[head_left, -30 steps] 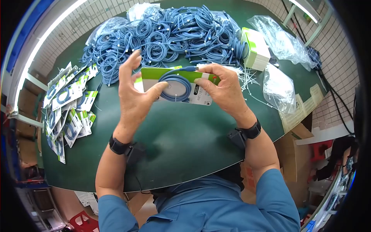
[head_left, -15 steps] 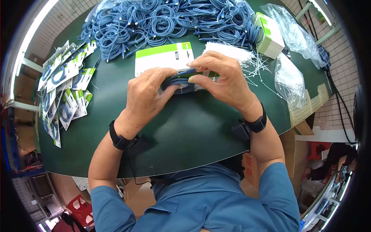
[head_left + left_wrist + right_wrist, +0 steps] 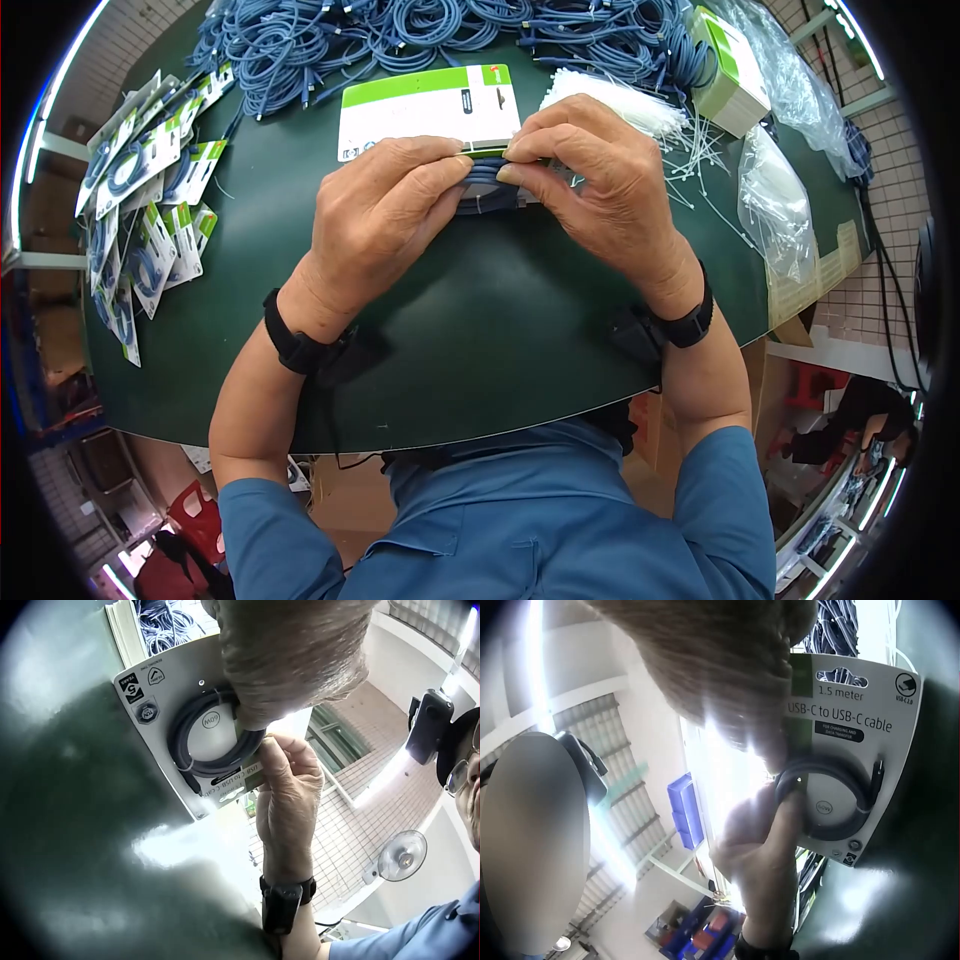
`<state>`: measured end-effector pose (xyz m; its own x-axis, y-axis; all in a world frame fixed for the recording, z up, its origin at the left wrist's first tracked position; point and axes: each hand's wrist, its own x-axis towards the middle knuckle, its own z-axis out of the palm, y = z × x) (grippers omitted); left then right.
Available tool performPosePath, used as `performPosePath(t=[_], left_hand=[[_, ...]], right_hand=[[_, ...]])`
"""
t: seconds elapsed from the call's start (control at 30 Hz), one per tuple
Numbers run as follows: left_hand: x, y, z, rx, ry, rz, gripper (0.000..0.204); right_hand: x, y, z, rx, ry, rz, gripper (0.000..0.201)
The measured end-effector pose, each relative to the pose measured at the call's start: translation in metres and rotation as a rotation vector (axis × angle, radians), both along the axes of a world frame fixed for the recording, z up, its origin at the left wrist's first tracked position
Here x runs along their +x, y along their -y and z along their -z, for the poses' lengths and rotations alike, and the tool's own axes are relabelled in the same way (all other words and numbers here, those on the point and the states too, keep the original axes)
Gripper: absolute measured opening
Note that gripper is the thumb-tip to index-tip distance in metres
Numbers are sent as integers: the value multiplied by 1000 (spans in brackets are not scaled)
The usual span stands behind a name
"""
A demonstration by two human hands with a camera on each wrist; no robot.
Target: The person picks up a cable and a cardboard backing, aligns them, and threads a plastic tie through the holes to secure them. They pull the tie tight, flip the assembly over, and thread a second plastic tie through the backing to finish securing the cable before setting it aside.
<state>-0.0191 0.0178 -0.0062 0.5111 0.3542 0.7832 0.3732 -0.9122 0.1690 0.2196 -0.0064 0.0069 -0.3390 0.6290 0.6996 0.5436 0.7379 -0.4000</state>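
Note:
A printed USB-C cable card (image 3: 855,709), white with a green band, is held up over the table between both hands. On its front lies a coiled blue cable (image 3: 178,742), bound with a thin tie. My left hand (image 3: 375,210) pinches at the coil and the card's green upper edge, fingertips pointing right. Opposite it, my right hand (image 3: 615,195) pinches the same edge between thumb and fingers. The two sets of fingertips are close together. In the head view the hands cover much of the card, and only the coil's lower part shows.
Just beyond the hands lies a stack of blank-faced cards (image 3: 415,110). White cable ties (image 3: 610,105) are heaped to its right, near a card stack (image 3: 735,85) and a bag of ties (image 3: 775,205). Finished cable cards (image 3: 150,180) pile at left. Coiled cables (image 3: 420,25) fill the back.
My left fingers, earlier spread with the thumb on the coil, have closed in at the card's upper edge beside the right fingertips. The card has tilted from facing the head camera to nearly edge-on.

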Motion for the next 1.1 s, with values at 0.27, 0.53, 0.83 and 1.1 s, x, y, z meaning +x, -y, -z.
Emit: performPosePath(t=[0.27, 0.53, 0.83, 1.1], left_hand=[[2, -2, 0, 14, -44, -15, 28], [2, -4, -2, 21, -53, -7, 26], [-2, 2, -6, -42, -10, 12, 26], [2, 11, -9, -47, -8, 44, 27]], right_hand=[[0, 0, 3, 19, 1, 9, 20], [4, -1, -3, -31, -68, -1, 18], [51, -25, 7, -214, -35, 374, 10], [60, -21, 5, -521, 487, 636, 29]])
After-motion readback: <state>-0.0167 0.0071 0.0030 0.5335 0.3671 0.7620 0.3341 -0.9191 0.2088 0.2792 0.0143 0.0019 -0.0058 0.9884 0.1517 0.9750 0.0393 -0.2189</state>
